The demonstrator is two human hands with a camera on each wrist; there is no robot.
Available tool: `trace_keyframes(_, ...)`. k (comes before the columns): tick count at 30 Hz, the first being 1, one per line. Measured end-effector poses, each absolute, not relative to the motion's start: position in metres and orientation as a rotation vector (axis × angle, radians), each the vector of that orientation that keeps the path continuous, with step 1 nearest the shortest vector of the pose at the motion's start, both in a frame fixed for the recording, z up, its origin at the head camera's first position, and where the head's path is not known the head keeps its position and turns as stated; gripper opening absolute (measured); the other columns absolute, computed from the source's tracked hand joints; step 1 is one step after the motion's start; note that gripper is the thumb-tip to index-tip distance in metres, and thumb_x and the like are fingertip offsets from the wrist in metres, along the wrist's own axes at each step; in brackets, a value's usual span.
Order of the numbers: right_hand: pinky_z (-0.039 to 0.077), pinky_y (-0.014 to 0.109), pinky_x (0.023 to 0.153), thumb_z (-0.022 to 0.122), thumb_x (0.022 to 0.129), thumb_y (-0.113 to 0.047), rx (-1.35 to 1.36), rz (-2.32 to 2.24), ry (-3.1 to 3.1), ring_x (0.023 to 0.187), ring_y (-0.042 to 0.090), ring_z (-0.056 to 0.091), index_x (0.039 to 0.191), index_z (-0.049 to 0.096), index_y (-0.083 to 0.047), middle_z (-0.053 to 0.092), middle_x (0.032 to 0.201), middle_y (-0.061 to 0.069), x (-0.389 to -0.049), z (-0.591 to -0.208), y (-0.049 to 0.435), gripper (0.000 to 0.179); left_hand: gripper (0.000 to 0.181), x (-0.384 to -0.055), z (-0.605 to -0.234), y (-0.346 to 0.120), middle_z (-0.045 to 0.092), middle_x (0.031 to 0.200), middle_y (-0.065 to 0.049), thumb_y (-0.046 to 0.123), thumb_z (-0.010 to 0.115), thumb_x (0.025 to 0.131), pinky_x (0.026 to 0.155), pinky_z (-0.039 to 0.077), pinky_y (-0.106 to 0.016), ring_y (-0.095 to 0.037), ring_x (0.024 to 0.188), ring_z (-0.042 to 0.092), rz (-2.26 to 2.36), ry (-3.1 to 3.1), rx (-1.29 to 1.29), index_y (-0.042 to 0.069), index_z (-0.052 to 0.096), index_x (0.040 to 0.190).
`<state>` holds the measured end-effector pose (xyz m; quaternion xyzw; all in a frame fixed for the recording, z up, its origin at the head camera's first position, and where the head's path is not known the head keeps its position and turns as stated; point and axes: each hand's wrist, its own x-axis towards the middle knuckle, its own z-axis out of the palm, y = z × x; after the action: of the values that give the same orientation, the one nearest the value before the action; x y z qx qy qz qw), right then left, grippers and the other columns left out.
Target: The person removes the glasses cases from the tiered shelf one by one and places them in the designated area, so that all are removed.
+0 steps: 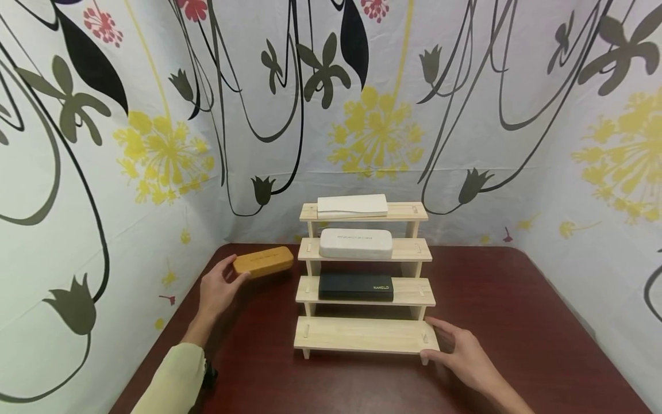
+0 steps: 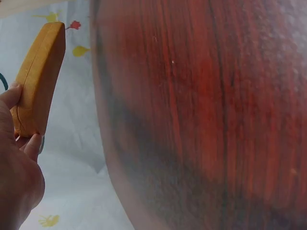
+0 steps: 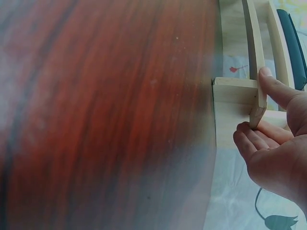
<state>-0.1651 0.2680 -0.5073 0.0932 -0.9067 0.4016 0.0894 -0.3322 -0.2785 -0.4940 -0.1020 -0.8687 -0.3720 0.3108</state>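
Black box (image 1: 355,287), white case (image 1: 355,244) on shelf (image 1: 366,335), floral backdrop (image 1: 310,152)

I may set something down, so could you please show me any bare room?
The bottom shelf is bare, the right hand at its right end. Also bare: the table behind that hand, right of the stand. Crowded: the upper shelves, holding a black case, white case and cream item; and left of the stand, where the left hand holds a yellow case.
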Motion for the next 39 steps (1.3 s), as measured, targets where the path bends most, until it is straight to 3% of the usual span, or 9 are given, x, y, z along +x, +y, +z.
trace_keyframes(8, 0.060, 0.036, 0.094, 0.097, 0.076, -0.030, 0.273, 1.215, -2.708, 0.121, 0.040, 0.069, 0.140, 0.065, 0.005, 0.070, 0.133, 0.024, -0.165, -0.506, 0.268, 0.080, 0.065, -0.336, -0.500, -0.273, 0.066, 0.140, -0.025, 0.025, 0.089, 0.090, 0.098, 0.055, -0.060, -0.044, 0.122, 0.067, -0.930, -2.420, -0.237, -0.003, 0.064, 0.142)
trace_keyframes(16, 0.059, 0.042, 0.096, 0.098, 0.073, -0.031, 0.276, 1.175, -2.714, 0.120, 0.039, 0.069, 0.137, 0.068, 0.003, 0.071, 0.133, 0.021, -0.166, -0.504, 0.266, 0.079, 0.066, -0.341, -0.508, -0.274, 0.062, 0.143, -0.028, 0.023, 0.087, 0.092, 0.101, 0.055, -0.059, -0.045, 0.124, 0.065, -0.955, -2.497, -0.201, -0.006, 0.060, 0.145)
trace_keyframes(27, 0.060, 0.044, 0.094, 0.098, 0.074, -0.033, 0.293, 1.165, -2.726, 0.118, 0.041, 0.070, 0.137, 0.067, 0.002, 0.071, 0.133, 0.021, -0.167, -0.501, 0.270, 0.078, 0.067, -0.351, -0.512, -0.279, 0.042, 0.159, -0.034, 0.017, 0.072, 0.104, 0.115, 0.044, -0.059, -0.049, 0.145, 0.044, -1.056, -2.707, -0.180, -0.011, 0.041, 0.157)
trace_keyframes(39, 0.060, 0.044, 0.095, 0.098, 0.076, -0.031, 0.314, 1.172, -2.717, 0.118, 0.042, 0.070, 0.138, 0.066, 0.004, 0.070, 0.134, 0.022, -0.165, -0.501, 0.269, 0.078, 0.066, -0.362, -0.512, -0.283, 0.041, 0.159, -0.035, 0.014, 0.068, 0.106, 0.118, 0.039, -0.062, -0.050, 0.145, 0.043, -1.004, -2.820, -0.146, -0.011, 0.038, 0.158)
